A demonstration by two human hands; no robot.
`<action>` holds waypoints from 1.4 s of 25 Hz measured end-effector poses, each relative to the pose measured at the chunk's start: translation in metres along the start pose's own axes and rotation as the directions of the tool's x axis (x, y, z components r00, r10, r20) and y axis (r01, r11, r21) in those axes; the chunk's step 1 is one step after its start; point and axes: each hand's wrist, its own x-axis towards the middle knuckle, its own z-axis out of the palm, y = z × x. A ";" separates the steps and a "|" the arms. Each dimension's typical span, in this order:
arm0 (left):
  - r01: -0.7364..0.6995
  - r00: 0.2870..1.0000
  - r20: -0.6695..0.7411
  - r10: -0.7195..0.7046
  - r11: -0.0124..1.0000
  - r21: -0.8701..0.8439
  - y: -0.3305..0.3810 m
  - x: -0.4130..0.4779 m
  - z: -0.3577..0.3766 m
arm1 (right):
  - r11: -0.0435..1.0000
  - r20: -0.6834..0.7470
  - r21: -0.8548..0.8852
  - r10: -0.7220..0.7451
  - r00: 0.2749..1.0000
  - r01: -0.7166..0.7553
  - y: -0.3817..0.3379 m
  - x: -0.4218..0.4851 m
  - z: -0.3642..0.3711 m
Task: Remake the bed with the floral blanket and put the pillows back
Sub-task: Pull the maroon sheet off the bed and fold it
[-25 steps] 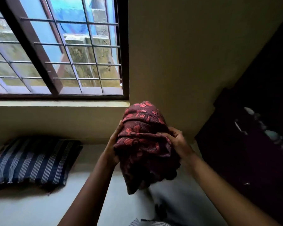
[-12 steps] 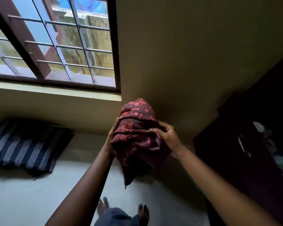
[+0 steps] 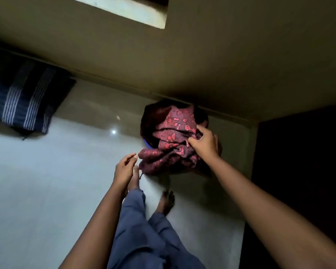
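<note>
The right hand [image 3: 206, 144] grips a fold of the bundled floral blanket [image 3: 169, 133] — the left hand [image 3: 124, 169] hovers just beside it, fingers relaxed, empty. A striped pillow [image 3: 21, 101] lies well apart.

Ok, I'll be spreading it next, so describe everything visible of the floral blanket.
The floral blanket is dark maroon, woven-looking cloth with red floral and block motifs. It is bunched in a crumpled heap by the wall. The right hand pinches a top fold, and the left hand hovers open beside its lower edge.
</note>
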 end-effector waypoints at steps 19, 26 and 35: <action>0.204 0.978 -0.029 -0.208 0.972 -0.120 -0.081 0.166 0.003 | 0.841 0.290 -0.427 -0.221 0.931 0.332 0.077 0.161 0.292; 0.137 0.989 0.053 -0.140 0.988 0.067 -0.101 0.183 0.023 | 0.313 0.533 0.383 0.693 0.485 -0.869 0.204 0.025 0.385; 0.343 0.939 -0.091 -0.333 0.927 0.151 -0.119 0.274 0.031 | 0.119 0.554 0.587 0.662 0.505 -0.801 0.159 0.056 0.368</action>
